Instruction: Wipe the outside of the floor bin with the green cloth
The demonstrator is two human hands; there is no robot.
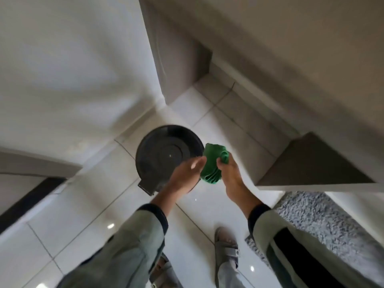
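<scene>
A round black floor bin (164, 154) with a closed lid and a foot pedal at its near-left side stands on the white tiled floor against the wall. Both hands hover over its right near edge. A folded green cloth (213, 163) is pinched between them. My right hand (230, 179) grips its right side. My left hand (187, 175) holds its left edge, fingers blurred. The cloth hangs above the bin's rim; whether it touches the bin I cannot tell.
A white wall runs along the left, a grey cabinet side (176, 59) stands behind the bin. A grey shelf or counter corner (311, 163) juts out at right. A speckled grey rug (324, 221) lies at right. My sandalled feet (226, 244) stand on the tiles.
</scene>
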